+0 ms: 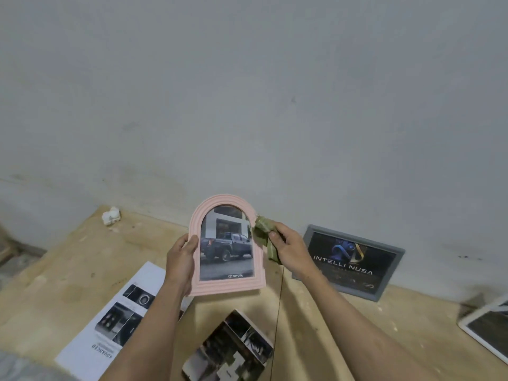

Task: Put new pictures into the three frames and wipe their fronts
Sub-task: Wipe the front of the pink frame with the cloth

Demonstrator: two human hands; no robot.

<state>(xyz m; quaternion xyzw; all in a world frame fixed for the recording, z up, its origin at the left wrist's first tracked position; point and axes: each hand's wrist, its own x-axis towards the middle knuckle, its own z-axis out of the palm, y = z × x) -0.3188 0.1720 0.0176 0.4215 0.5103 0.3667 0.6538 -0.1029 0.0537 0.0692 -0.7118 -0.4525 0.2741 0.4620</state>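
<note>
My left hand holds a pink arched frame upright by its left edge; inside is a picture of a dark pickup truck. My right hand grips a crumpled green cloth, which touches the frame's right edge near the top. A grey rectangular frame with a dark logo picture leans against the wall on the right. A white frame with a dark picture lies at the far right edge, partly cut off.
On the wooden table lie a white printed sheet at the left and a booklet of photos near the front. A small white object sits at the back left by the grey wall.
</note>
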